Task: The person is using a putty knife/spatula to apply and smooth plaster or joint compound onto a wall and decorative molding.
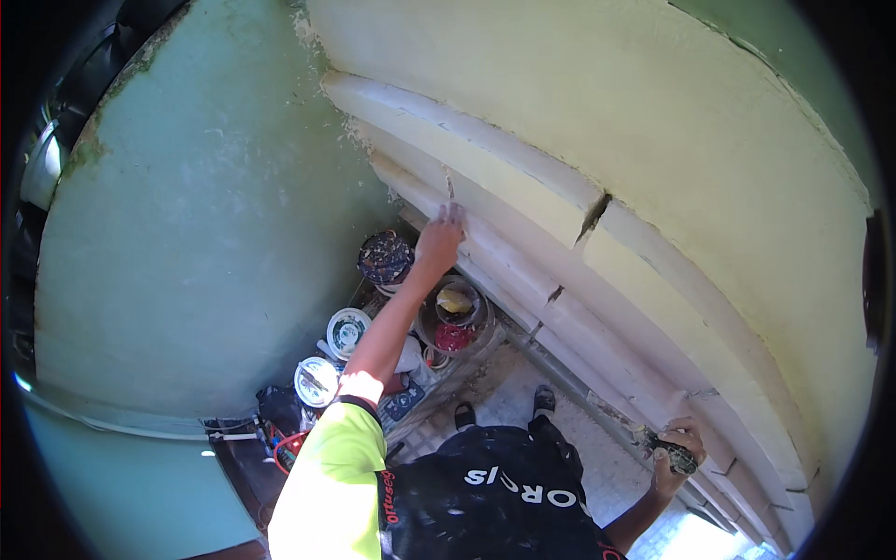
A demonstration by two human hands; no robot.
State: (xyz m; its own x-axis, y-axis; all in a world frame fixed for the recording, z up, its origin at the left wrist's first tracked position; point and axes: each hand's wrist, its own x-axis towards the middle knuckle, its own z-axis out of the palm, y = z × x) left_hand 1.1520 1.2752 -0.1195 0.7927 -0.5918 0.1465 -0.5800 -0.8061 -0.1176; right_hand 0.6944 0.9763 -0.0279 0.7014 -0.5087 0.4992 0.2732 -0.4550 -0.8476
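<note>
My left hand (441,241) reaches forward to the pale stepped moulding (499,247) on the wall, fingers stretched out and resting on its lower ledge. Just beyond the fingertips, a narrow dark crack (449,180) runs across the moulding. At the lower right, my right hand (680,450) is closed around the dark handle of a scraper (644,437). Its long, smeared blade points left, close along the lower ledges; whether it touches them I cannot tell. A wider dark gap (592,219) splits the upper ledge, and a smaller crack (555,295) cuts the one below.
Under my left arm, a low platform (462,373) carries a large tub (481,341) with a red item inside, a spattered dark bucket (385,258) and white-lidded pots (347,330). A green wall (196,224) rises at left. My feet stand on the dusty floor (523,411).
</note>
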